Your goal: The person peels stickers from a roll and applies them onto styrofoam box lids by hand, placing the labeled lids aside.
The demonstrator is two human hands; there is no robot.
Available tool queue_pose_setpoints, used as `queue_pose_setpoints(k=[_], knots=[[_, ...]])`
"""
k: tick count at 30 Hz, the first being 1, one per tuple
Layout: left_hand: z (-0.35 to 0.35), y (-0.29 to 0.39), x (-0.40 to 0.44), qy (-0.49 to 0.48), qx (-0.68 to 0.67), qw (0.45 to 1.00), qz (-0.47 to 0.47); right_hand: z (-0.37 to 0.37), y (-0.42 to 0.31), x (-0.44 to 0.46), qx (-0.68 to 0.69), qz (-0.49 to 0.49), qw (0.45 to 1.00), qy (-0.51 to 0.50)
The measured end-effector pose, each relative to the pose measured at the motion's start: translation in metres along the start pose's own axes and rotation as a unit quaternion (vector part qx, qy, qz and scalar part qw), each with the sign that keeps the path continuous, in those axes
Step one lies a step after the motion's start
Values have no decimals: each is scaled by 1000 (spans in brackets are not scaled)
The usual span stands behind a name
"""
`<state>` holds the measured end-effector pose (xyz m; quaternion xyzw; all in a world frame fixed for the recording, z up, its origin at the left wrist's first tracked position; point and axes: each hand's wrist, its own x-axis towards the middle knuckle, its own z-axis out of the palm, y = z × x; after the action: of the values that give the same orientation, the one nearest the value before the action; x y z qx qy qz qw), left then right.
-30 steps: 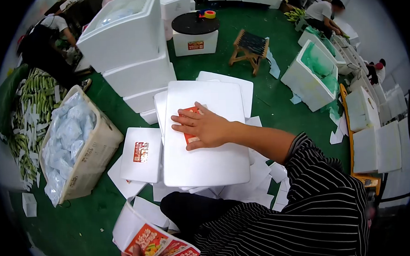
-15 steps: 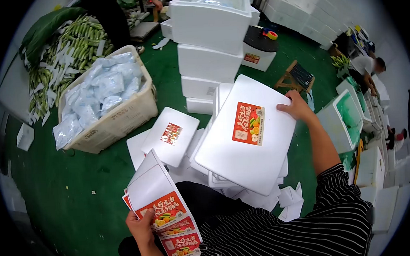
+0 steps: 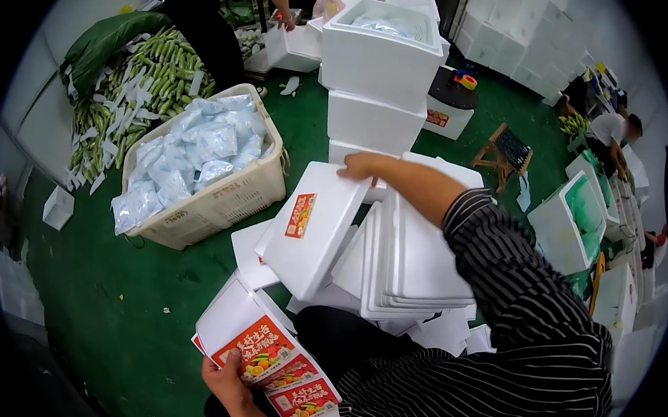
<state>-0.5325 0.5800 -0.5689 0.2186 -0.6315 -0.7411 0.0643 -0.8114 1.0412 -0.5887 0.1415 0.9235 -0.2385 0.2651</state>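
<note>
My right hand (image 3: 358,168) grips the top corner of a white foam lid (image 3: 321,224), which bears a red label (image 3: 300,216) and is tilted over another lid on the floor. A stack of plain white foam lids (image 3: 425,257) leans just to its right, below my forearm. Low in the view, my left hand (image 3: 230,378) pinches a bent sheaf of sticker sheets (image 3: 269,353) printed with red labels showing fruit and vegetables. White backing papers (image 3: 436,334) lie beneath and around the lid stack.
A cream crate (image 3: 222,201) of bagged ice packs stands at left, before a heap of green vegetables (image 3: 165,67). Foam boxes (image 3: 378,117) are stacked ahead. A folding stool (image 3: 505,156) and box with green lining (image 3: 569,213) are at right. Other people work farther back.
My right hand has moved the labelled lid from the stack leftward, over the lid on the floor. My left hand still holds the sticker sheets. The view has turned left.
</note>
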Motion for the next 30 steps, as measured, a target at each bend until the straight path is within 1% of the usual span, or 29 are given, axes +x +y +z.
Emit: queue_pose_setpoints(k=[1, 2, 3, 4, 5, 7, 8, 10, 12, 13, 14, 15, 16, 17, 20, 21, 22, 24, 27, 30], knots=[[0, 0, -2, -1, -6, 1000, 3, 14, -9, -5, -137, -10, 988, 69], [0, 0, -3, 0, -11, 1000, 4, 27, -21, -9, -271, -21, 953, 135], [-2, 1, -4, 0, -13, 1000, 5, 38, -30, -8, -196, -136, 962, 130], [-5, 1, -6, -9, -13, 1000, 13, 52, -38, -9, -115, -246, 955, 120], [-7, 1, -6, -21, -14, 999, 23, 55, -68, -60, 59, -242, 968, 12], [-2, 6, -8, -44, -19, 998, 41, 84, -90, -149, 193, -309, 920, -141], [7, 15, -9, -49, -23, 997, 48, 102, -86, -181, 209, -347, 878, -255], [25, 34, -13, -60, -21, 996, 65, 129, -92, -246, 282, -378, 856, -212], [31, 38, -19, -84, -37, 993, 70, 132, -99, -258, 406, -302, 838, -204], [28, 37, -23, -130, -41, 987, 89, 122, -103, -256, 388, -264, 865, -178], [28, 37, -28, -179, -43, 977, 106, 120, -103, -255, 441, -238, 853, -145], [43, 48, -39, -178, -73, 979, 69, 121, -104, -255, 511, -239, 815, -134], [50, 51, -47, -183, -19, 981, 61, 122, -103, -255, 578, -236, 772, -116], [57, 50, -53, -167, -10, 984, 68, 123, -97, -252, 543, -239, 798, -108], [63, 41, -60, -127, 25, 990, 63, 125, -93, -258, 481, -294, 825, -35], [62, 39, -62, -113, 41, 991, 55, 122, -90, -262, 351, -362, 856, 114], [71, 41, -68, -104, 44, 989, 93, 114, -94, -261, 228, -495, 780, 307], [71, 26, -66, -112, 99, 970, 191, 87, -100, -286, 84, -626, 720, 288], [77, 36, -77, -128, 195, 942, 240, 102, -104, -286, 20, -639, 756, 139], [77, 45, -82, -131, 285, 919, 240, 102, -101, -285, 20, -647, 747, 150]])
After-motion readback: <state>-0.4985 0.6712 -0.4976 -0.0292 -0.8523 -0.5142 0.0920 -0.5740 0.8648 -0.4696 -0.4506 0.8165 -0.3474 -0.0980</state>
